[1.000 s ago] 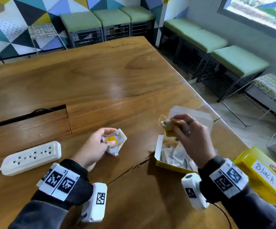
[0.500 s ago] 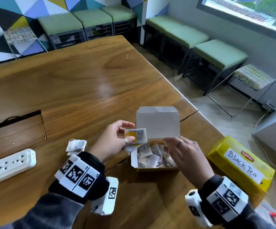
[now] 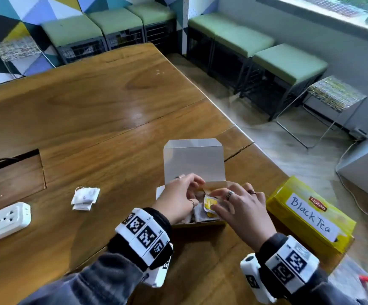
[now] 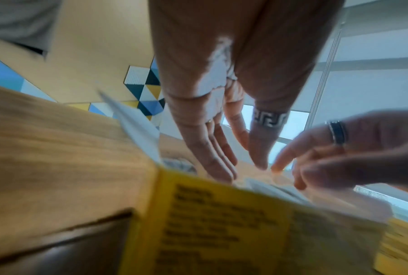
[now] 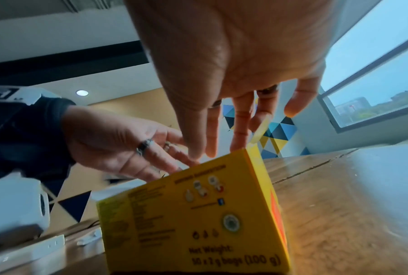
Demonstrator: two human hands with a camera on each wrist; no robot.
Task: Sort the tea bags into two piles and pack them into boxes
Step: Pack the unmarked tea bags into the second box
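Note:
An open yellow tea box [image 3: 198,224] stands near the table's right edge with its white lid flap [image 3: 194,159] raised and several tea bags inside. Both hands reach into it. My left hand [image 3: 178,198] hovers over the box's left half, fingers straight and pointing down [image 4: 221,148]. My right hand [image 3: 242,208] lies over the right half with straight fingers, touching a yellow-tagged tea bag [image 3: 209,204] that rests on the others. The box's yellow printed wall [image 5: 186,214] fills the right wrist view. A small pile of white tea bags [image 3: 85,198] lies on the table to the left.
A closed yellow box labelled Black Tea [image 3: 308,216] sits right of the open box, at the table's corner. A white power strip [image 3: 2,219] lies at the far left, beside a cable recess [image 3: 11,172]. Green stools line the walls beyond the wooden table [image 3: 112,128].
My left hand carried the yellow-tagged tea bag from beside the box into it and let it go. My right hand moved onto that bag. The view has shifted right.

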